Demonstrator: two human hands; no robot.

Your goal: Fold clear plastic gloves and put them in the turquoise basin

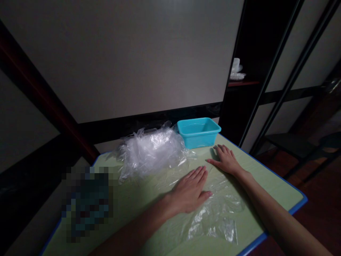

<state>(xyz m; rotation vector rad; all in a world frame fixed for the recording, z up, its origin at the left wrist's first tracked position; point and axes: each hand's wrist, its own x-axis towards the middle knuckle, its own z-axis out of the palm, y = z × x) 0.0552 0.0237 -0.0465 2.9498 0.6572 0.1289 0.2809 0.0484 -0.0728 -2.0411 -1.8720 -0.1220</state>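
A clear plastic bag [210,217] lies spread and wrinkled over the table's pale green top. My left hand [190,190] rests flat on it, fingers stretched out and thumb apart. Farther to the right, my right hand [223,159] lies palm down by the bag's far edge, with its fingers spread. Neither hand grips anything. Beyond my left hand sits a heap of crumpled clear plastic bags [157,147]. A turquoise plastic basin [201,139] stands at the back of the table, just past my right hand's fingertips.
The green table [279,188] has a blue edge. A pixelated dark object [90,202] lies at the left. Pale wardrobe doors [149,64] rise behind; an open section holds white items [236,73] on a shelf. A dark chair [301,145] stands at the right.
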